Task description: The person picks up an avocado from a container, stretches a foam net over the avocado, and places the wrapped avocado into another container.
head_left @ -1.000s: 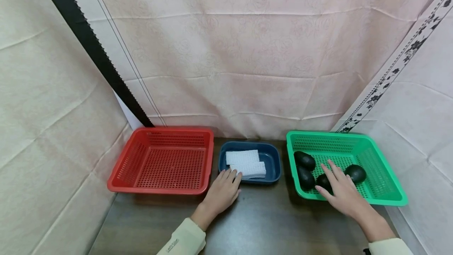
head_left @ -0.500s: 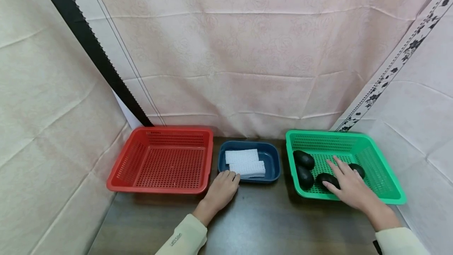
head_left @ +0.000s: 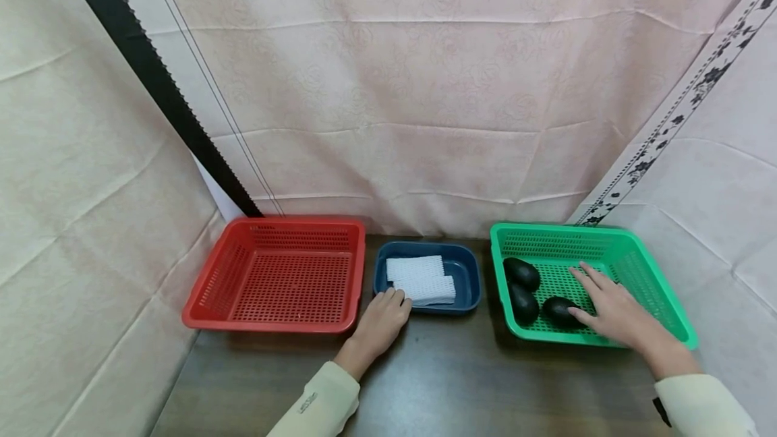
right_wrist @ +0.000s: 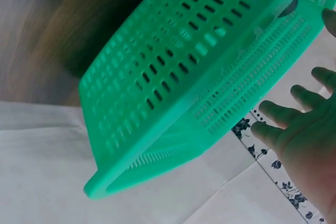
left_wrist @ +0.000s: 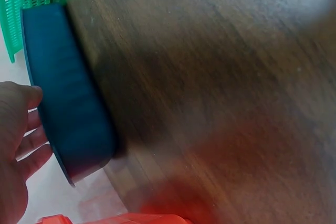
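In the head view, my right hand [head_left: 616,312] is over the green basket [head_left: 664,288] with fingers spread, its thumb by a dark oval fruit that looks like an avocado [head_left: 560,311]. Two more dark fruits [head_left: 522,274] lie at the basket's left end. The one seen earlier on the right is hidden, apparently behind the hand. My left hand [head_left: 381,321] rests at the front left rim of the small blue tray [head_left: 467,278], where folded white foam nets [head_left: 425,288] lie. In the left wrist view, its fingers [left_wrist: 34,139] are loosely bent at the rim, gripping nothing visible.
A red basket [head_left: 294,282] stands left of the tray, with no items visible in it. All three containers sit on a dark wooden table [head_left: 437,376]. Pale patterned cloth [head_left: 394,86] hangs behind and at both sides.
My right hand has moved right across the green basket, uncovering the front middle fruit and covering the rightmost one. My left hand has barely shifted beside the tray.
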`<state>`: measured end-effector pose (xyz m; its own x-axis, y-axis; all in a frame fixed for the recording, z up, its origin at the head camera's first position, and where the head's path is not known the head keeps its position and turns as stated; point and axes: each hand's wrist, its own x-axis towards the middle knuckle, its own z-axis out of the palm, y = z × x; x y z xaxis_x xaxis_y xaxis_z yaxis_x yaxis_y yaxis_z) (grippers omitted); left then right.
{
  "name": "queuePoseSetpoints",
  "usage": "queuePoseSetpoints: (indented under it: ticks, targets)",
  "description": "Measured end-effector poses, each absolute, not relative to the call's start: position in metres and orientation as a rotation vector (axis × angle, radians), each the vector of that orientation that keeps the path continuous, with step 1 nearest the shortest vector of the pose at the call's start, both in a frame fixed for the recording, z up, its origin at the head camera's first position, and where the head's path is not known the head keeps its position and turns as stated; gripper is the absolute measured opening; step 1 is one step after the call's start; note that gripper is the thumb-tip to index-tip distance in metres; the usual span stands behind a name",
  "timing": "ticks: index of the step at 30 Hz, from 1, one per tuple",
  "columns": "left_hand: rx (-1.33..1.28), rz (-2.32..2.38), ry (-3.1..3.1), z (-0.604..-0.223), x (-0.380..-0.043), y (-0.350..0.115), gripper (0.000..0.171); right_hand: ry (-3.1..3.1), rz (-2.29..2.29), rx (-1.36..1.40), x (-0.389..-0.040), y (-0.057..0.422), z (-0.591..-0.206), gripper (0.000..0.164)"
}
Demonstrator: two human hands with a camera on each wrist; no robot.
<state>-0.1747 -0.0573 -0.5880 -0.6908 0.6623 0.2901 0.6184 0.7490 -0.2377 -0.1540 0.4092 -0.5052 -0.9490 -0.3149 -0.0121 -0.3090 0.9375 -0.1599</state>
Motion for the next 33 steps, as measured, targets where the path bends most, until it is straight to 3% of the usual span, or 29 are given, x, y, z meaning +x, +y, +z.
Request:
queuePoseSetpoints:
  ticks: [13, 33]
  targets:
    - [-0.952, 0.144, -2.593, -0.591, -0.177, -0.053, 0.014, 3.049, -0.166, -0.581, -0.17, 0.441, -0.506, 0.09]
    - [-0.948, 0.133, -2.631, -0.593, -0.177, -0.055, 0.018, 2.858, -0.127, -0.443, -0.19, 0.463, -0.518, 0.089]
